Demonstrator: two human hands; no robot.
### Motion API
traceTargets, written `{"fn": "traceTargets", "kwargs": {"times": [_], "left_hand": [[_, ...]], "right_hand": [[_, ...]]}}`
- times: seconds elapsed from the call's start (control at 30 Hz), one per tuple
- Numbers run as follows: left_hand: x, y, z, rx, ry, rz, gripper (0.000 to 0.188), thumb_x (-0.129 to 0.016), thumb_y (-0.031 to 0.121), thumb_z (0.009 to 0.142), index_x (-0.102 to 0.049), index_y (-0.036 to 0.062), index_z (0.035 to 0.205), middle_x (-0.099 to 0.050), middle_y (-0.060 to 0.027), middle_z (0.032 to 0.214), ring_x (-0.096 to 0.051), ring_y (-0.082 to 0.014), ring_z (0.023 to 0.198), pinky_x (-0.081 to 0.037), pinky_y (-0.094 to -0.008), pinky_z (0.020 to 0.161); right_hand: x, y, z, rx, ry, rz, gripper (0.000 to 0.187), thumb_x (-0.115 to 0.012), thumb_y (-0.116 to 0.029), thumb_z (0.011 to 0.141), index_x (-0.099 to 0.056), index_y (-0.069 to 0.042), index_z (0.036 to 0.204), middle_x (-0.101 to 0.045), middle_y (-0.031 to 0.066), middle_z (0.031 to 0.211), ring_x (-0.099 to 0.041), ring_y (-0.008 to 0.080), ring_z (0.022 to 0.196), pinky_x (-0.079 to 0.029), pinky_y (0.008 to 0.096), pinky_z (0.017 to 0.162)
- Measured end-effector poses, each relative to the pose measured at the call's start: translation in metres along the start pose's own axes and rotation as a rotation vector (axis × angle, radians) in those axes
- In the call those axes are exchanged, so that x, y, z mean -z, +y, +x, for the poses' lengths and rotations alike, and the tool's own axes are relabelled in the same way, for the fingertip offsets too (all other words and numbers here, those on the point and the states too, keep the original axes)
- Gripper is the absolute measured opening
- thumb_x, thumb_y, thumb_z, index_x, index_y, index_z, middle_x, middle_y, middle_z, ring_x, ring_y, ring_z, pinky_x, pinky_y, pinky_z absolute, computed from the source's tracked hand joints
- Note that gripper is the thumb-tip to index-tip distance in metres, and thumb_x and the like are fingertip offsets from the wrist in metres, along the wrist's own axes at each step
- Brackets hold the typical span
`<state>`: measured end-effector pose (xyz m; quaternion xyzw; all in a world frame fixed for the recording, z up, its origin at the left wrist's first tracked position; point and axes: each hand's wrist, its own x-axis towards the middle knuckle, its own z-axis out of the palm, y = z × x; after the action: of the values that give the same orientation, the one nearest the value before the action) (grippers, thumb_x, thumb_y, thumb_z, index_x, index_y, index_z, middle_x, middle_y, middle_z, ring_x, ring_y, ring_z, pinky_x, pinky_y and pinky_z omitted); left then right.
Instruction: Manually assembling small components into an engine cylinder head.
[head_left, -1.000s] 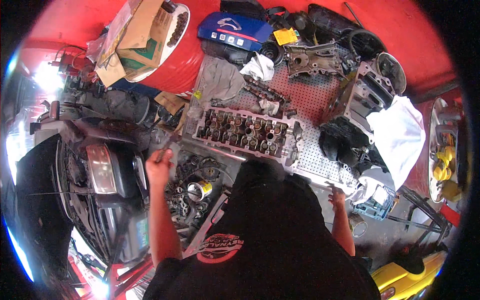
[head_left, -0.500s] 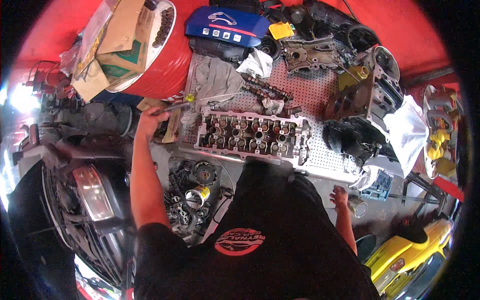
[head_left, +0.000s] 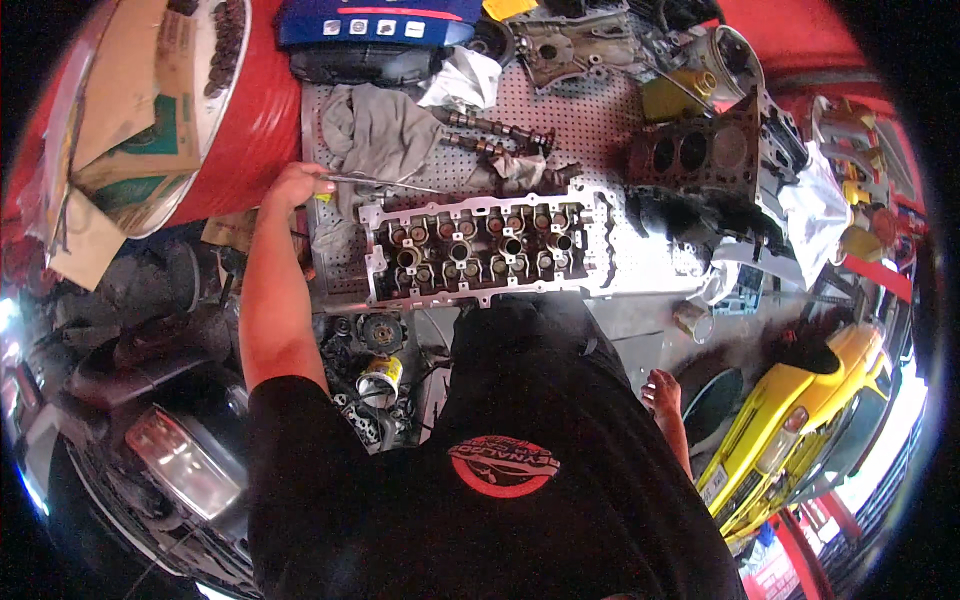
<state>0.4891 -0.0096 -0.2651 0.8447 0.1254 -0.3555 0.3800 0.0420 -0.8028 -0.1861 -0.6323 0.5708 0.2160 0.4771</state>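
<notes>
Left hand (head_left: 298,185) has swung up to the left end of the bench (head_left: 590,120), fingers clamped on a slim metal tool (head_left: 385,184). Right hand (head_left: 662,393) now off-bench, loosely open, looks empty, so handling's one-handed. Cylinder head (head_left: 485,248) lies right of left hand, nearer me.

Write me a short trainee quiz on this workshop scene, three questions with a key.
1. Which hand holds the thin metal tool?
2. True or false: the cylinder head lies nearer the person's body than the grey cloth.
3. What colour is the drum by the left edge of the table? A) blue B) red C) yellow

Key: 1. The left hand. 2. True. 3. B.
</notes>
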Motion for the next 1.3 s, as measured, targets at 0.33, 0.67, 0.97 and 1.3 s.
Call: {"fn": "traceTargets", "kwargs": {"times": [0.33, 0.67, 0.97, 1.3], "left_hand": [[-0.026, -0.005, 0.019, -0.078, 0.544, 0.372, 0.068, -0.086, 0.021, 0.079, -0.061, 0.0108, 0.141, -0.073, -0.0207, 0.121, -0.066, -0.0398, 0.118, -0.051, -0.0469, 0.102], [-0.124, 0.041, -0.065, 0.012, 0.947, 0.214, 0.074, -0.077, 0.022, 0.086, -0.046, 0.0126, 0.153, -0.062, -0.0269, 0.129, -0.050, -0.0414, 0.128, -0.037, -0.0566, 0.109], [-0.168, 0.227, 0.007, -0.148, 0.658, 0.172, 0.062, -0.077, 0.039, 0.089, -0.055, 0.0041, 0.136, -0.074, -0.0232, 0.090, -0.073, -0.0418, 0.089, -0.057, -0.0526, 0.076], [-0.193, 0.262, 0.135, -0.030, 0.712, 0.286, 0.103, -0.087, 0.043, 0.078, -0.030, 0.0078, 0.157, -0.050, -0.0265, 0.148, -0.043, -0.0456, 0.140, -0.041, -0.0698, 0.104]], "right_hand": [[-0.017, 0.021, -0.022, -0.017, -0.039, -0.018, 0.034, -0.067, -0.038, 0.101, -0.064, -0.014, 0.124, -0.067, -0.0032, 0.099, -0.067, 0.0144, 0.075, -0.052, 0.0303, 0.062], [-0.034, 0.012, -0.015, 0.003, 0.002, 0.007, 0.033, -0.071, -0.032, 0.098, -0.065, -0.008, 0.121, -0.063, 0.0025, 0.097, -0.067, 0.0180, 0.070, -0.054, 0.0342, 0.055], [-0.069, -0.023, -0.043, 0.104, -0.019, -0.012, 0.041, -0.072, -0.029, 0.098, -0.064, -0.002, 0.128, -0.069, 0.0057, 0.104, -0.069, 0.0180, 0.074, -0.055, 0.0330, 0.060], [-0.033, 0.010, -0.088, 0.153, 0.121, -0.019, 0.035, -0.072, -0.027, 0.097, -0.068, 0.000, 0.119, -0.070, 0.0079, 0.095, -0.066, 0.0159, 0.073, -0.056, 0.0309, 0.059]]}}
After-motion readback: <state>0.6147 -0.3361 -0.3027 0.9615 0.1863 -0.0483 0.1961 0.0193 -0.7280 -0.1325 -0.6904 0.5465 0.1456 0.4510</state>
